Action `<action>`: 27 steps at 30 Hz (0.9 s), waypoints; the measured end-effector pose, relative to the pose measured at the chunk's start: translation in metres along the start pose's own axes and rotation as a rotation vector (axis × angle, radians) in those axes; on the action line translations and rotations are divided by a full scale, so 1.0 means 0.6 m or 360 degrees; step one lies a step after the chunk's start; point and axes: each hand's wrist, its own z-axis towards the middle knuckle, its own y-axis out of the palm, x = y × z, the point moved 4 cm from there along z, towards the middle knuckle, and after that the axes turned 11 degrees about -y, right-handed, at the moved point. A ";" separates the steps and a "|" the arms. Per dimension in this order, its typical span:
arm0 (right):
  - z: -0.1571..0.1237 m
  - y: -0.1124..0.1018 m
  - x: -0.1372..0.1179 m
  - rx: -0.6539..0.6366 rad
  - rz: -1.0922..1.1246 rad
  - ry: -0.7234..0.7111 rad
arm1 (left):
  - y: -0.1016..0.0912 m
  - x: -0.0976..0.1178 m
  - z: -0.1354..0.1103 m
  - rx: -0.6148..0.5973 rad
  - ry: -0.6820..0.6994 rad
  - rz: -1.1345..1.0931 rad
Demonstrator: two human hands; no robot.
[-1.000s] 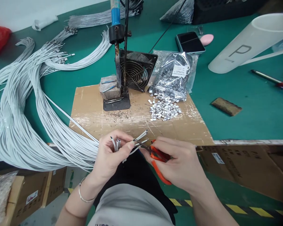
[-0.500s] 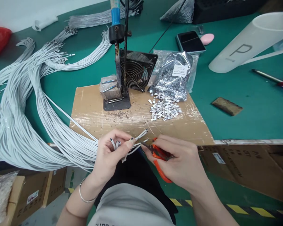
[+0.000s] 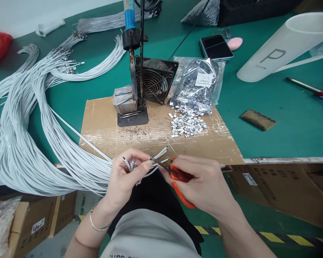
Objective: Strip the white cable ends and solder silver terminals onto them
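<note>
My left hand point(image 3: 127, 173) is closed around several thin white cables point(image 3: 160, 154), their cut ends sticking out past the thumb and between the fingers. In my right hand point(image 3: 201, 179) is a pair of scissors point(image 3: 181, 195) with orange handles, the fingers wrapped round the grips. The dark blades reach to the left thumb tip and lie against the cable ends there. Whether the blades are parted is too small to make out. A large bundle of white cables point(image 3: 64, 161) runs leftward from beneath my left hand, over the table edge.
On a cardboard sheet point(image 3: 102, 132) stand a soldering iron on a stand point(image 3: 131, 68) and a black fan point(image 3: 156, 80). Small white pieces point(image 3: 188, 123) spill from a plastic bag point(image 3: 196, 86). A phone point(image 3: 216, 46), a white pitcher point(image 3: 274, 53) and a brown block point(image 3: 258, 120) lie further right.
My right hand has moved slightly left with the scissors, bringing the blade tips up to the left thumb. My left hand keeps its hold on the cables.
</note>
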 end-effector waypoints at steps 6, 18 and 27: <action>-0.001 0.001 -0.001 0.0008 -0.0020 -0.0035 | 0.001 0.004 0.001 0.0026 0.0018 0.0006; -0.006 0.004 0.000 0.0022 -0.0060 -0.0035 | 0.004 0.002 -0.001 0.0050 0.0017 -0.0005; -0.007 0.011 -0.002 0.0064 -0.0160 -0.0074 | 0.001 -0.003 -0.001 -0.0024 0.0031 -0.0071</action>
